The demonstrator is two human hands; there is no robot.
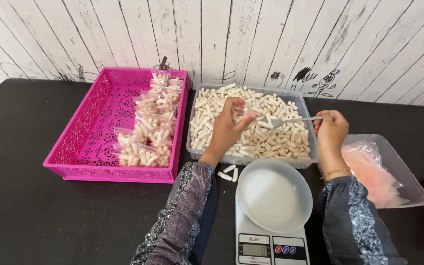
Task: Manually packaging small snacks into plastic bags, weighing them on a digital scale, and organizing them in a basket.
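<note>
My left hand [225, 128] holds a small clear plastic bag [241, 110] open over a clear bin [251, 160] full of white cylindrical pieces [276, 140]. My right hand [331, 131] grips a metal spoon [290, 119] by its handle, with the bowl end carrying a white piece right at the bag's mouth. Both hands hover above the bin's contents. Patterned grey sleeves cover both forearms.
A pink perforated tray [82, 127] on the left holds several filled small bags [153, 122]. A digital kitchen scale [272, 248] with a white bowl [274, 195] stands near me. Three loose white pieces [228, 172] lie on the black table. A clear container [408, 176] of empty bags is at right.
</note>
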